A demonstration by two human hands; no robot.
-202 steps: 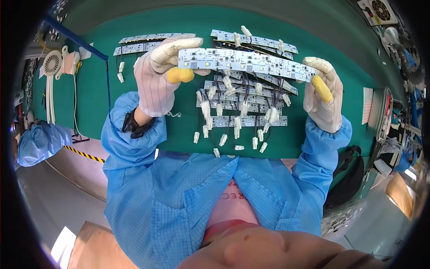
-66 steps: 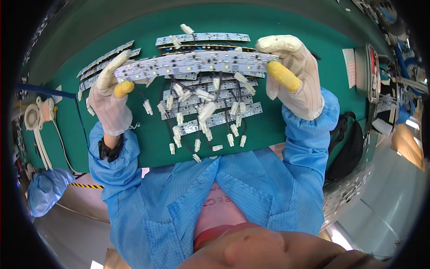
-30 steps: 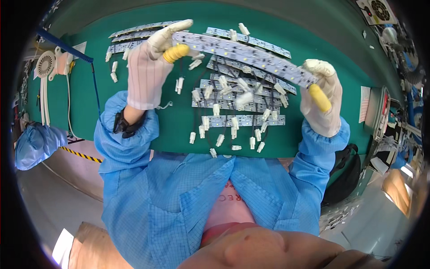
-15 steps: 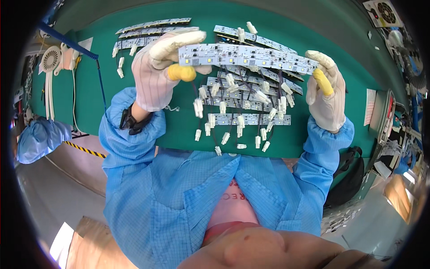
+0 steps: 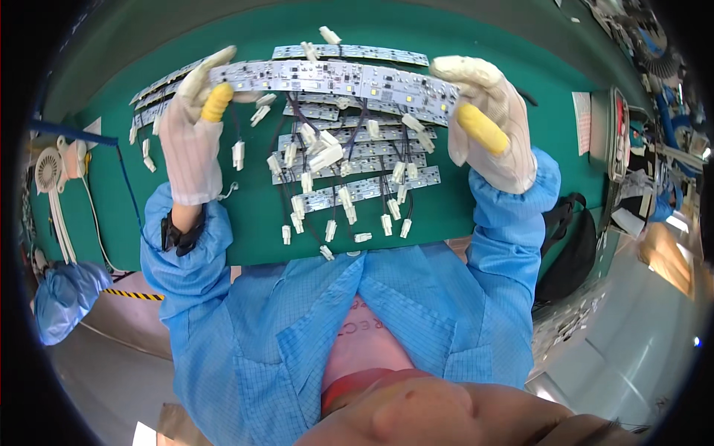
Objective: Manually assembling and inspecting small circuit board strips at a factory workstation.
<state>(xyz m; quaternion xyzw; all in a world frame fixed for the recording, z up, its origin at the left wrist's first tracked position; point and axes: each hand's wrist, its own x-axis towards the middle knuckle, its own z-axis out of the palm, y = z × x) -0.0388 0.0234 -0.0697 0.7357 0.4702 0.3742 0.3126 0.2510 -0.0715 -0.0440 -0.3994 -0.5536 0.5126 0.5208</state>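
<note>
A green worktable (image 5: 446, 214) spreads beneath everything; circuit-board strips (image 5: 372, 189) lie on it in front of the person, a smaller group of strips (image 5: 155, 98) off to the left. Raised over the middle ones is one long white LED strip (image 5: 320, 76), its long axis running left to right, right end slightly nearer the body. Neither hand is closer: the gloved left hand (image 5: 192, 141) pinches its left end, the gloved right hand (image 5: 497, 123) its right, both nearly closed, though their grip behind the board is hidden. White connectors (image 5: 325, 157) sit below.
</note>
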